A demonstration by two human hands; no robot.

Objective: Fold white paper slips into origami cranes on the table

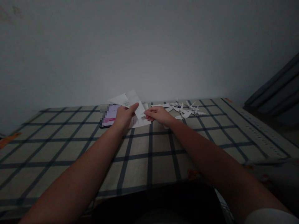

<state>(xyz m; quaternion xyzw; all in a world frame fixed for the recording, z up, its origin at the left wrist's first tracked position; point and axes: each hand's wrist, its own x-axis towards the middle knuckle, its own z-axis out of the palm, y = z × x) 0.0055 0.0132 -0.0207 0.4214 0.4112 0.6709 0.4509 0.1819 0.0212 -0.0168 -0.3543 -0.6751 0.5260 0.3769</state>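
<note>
A creased piece of white paper (135, 95) is held up above the table between my two hands. My left hand (125, 115) grips it from the left, thumb on top. At the paper's lower right corner, my right hand (160, 114) pinches the edge between thumb and fingertips. More white paper (141, 122) lies flat beneath the hands. Behind my left hand, another sheet with faint print sticks out to the left. Several folded white paper cranes (183, 109) sit to the right of my right hand.
A tablet or phone (109, 115) with a lit purple and pink screen, partly blurred out, lies left of my left hand. A checked cloth (74, 133) covers the table. A plain wall (149, 49) rises behind, and a dark grey curtain-like fabric (275, 84) hangs at right.
</note>
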